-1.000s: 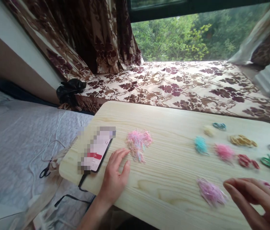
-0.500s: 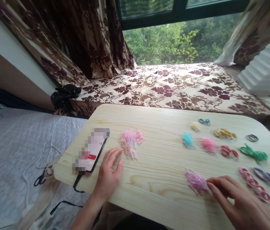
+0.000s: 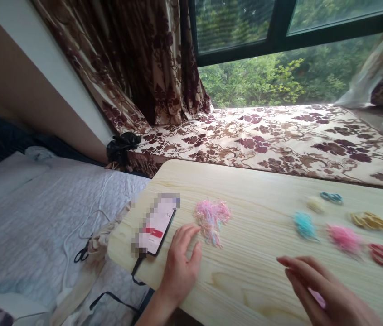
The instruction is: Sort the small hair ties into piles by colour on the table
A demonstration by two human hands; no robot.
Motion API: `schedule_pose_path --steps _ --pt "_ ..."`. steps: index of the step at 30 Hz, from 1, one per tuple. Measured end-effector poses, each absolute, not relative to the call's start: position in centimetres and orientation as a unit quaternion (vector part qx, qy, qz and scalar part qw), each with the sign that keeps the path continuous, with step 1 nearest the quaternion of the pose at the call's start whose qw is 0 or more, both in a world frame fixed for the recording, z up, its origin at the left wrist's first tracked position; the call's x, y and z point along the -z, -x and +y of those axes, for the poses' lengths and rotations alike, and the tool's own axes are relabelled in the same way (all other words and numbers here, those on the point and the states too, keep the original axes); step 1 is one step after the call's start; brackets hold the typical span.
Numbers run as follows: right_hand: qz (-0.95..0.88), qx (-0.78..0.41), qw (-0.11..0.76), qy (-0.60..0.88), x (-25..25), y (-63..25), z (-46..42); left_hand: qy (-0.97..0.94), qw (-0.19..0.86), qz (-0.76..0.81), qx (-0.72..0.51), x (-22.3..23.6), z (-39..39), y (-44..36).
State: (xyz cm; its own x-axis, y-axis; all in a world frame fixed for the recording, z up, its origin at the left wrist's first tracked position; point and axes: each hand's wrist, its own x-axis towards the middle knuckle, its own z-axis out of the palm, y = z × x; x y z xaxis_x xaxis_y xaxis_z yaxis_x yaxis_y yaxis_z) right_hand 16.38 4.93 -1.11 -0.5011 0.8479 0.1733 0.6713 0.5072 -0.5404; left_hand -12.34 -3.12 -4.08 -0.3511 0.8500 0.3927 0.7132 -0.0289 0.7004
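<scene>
A loose pile of small mixed pink, orange and pale blue elastic bands (image 3: 213, 217) lies on the wooden table (image 3: 245, 181). Beside its lower left edge rests my left hand (image 3: 182, 260), thumb and fingers apart and holding nothing visible. My right hand (image 3: 320, 283) is above the table's right part, fingertips and thumb drawn close together. Whatever is pinched there, if anything, is too small to make out. A patch of the lilac bands (image 3: 317, 297) shows between its thumb and fingers; the hand hides the rest.
A phone (image 3: 159, 226) with a cable lies left of my left hand. To the right are blue bands (image 3: 304, 225), pink bands (image 3: 344, 238), cream bands (image 3: 315, 204), and blue (image 3: 331, 197), mustard (image 3: 375, 222) and red hair ties (image 3: 380, 254). Black-handled scissors (image 3: 81, 255) lie on the bed.
The view has swung left, so things appear shifted right. My right hand has moved left from the right edge of the lilac pile and now covers most of it. My left hand stays beside the mixed pile.
</scene>
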Motion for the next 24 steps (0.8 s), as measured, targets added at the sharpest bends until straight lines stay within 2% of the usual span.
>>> schedule_pose_path --steps 9,24 --pt "-0.881 -0.130 0.141 0.433 1.3 -7.2 8.9 -0.557 0.092 0.681 -0.467 3.9 -3.1 12.1" --pt "-0.886 -0.133 0.095 0.435 1.7 -7.3 10.5 -0.560 0.117 0.679 -0.461 3.9 -3.4 12.3"
